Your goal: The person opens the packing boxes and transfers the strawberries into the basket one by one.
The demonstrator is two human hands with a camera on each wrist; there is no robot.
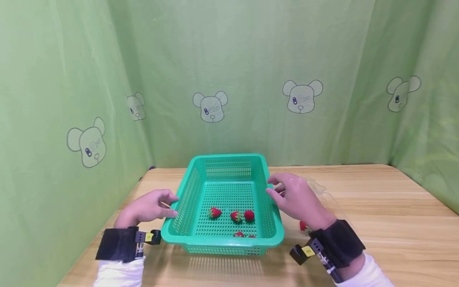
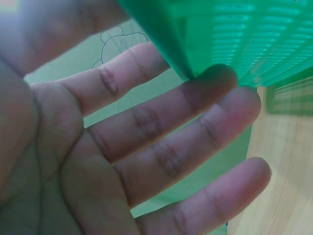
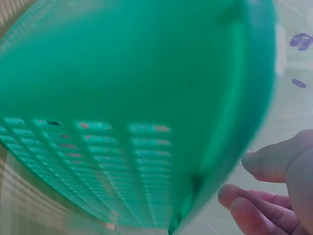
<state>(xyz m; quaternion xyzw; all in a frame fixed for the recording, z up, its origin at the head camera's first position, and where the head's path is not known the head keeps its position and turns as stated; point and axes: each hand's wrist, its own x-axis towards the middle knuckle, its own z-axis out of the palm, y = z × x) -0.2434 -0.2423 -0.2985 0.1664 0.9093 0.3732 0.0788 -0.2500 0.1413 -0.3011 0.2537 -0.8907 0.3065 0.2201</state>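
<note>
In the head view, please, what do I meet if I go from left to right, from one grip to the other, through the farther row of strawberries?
The left grip → the green basket's left rim → the leafy-ended left strawberry → the middle strawberry → the right strawberry → the right grip.

Bare left hand (image 1: 150,205), left side: fingers (image 2: 168,159) extended, spread apart. Bare right hand (image 1: 295,195), right side: fingers loosely bent, thumb (image 3: 276,161) separated from fingertips (image 3: 242,213).
</note>
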